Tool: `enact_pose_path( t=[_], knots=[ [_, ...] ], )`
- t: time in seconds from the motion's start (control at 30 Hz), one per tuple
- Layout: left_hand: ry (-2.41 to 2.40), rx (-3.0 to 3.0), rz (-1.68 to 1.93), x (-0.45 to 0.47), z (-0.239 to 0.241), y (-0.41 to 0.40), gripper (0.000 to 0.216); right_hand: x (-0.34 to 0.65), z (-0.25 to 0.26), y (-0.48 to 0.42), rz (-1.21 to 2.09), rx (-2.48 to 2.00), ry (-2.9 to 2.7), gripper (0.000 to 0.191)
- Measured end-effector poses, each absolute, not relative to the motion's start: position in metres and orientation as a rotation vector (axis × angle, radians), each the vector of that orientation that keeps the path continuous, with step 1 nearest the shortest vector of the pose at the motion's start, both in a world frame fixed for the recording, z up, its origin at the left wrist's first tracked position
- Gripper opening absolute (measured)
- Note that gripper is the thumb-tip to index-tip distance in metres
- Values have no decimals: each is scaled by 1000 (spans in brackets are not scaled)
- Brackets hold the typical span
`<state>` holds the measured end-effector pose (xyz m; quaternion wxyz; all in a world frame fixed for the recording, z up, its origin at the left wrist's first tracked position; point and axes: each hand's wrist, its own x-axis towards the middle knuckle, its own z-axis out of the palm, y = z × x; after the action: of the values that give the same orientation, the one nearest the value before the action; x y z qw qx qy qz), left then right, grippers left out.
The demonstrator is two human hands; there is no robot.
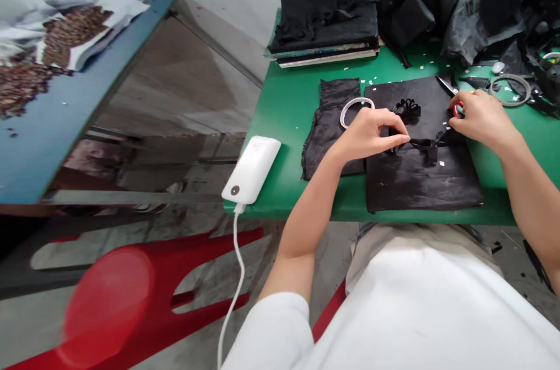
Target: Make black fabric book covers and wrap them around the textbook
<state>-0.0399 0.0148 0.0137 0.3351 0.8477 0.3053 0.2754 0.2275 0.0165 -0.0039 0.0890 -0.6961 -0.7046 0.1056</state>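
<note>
Thumb and forefinger of my left hand (371, 133) are pinched on a thin black fabric strip (424, 144). The strip runs right across a flat board covered in black (420, 186). My right hand (483, 116) is closed around the red handles of small scissors (449, 88), their blades pointing up and left; whether it also touches the strip's far end I cannot tell. A looped black bow (408, 108) lies on the board just beyond my left fingers. Left of that hand, a white tape roll (350, 110) rests on folded black cloth (335, 148).
On the green table (271, 107) lies a white power bank (252, 168) with a cable hanging down. A stack of black fabric and books (326, 25), black bags (485, 2) and another tape roll (511, 90) lie farther back. A red stool (109, 300) stands left.
</note>
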Motion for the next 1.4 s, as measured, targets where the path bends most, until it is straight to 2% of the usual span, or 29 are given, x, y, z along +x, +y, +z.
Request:
enact_pose_path(
  t=[0.3, 0.5, 0.7, 0.8, 0.97, 1.4],
  knots=[
    [1067, 2116, 1164, -30, -13, 24, 21, 225, -13, 17, 216, -2004, -2073, 25],
    [1113, 1995, 1280, -32, -22, 51, 30, 219, -15, 17, 235, -1801, -2072, 36],
    [1073, 2147, 1147, -10, -11, 113, 13, 227, -18, 27, 185, -1809, -1982, 44],
    [1159, 2237, 913, -1, 1, 138, 6, 229, -19, 30, 162, -1843, -1985, 42],
    [1190, 2188, 502, -3, 4, 152, 8, 225, -15, 27, 171, -1886, -2029, 40],
    [1127, 2027, 592, -15, -31, 152, 20, 225, -17, 27, 280, -1905, -2083, 29]
  ],
)
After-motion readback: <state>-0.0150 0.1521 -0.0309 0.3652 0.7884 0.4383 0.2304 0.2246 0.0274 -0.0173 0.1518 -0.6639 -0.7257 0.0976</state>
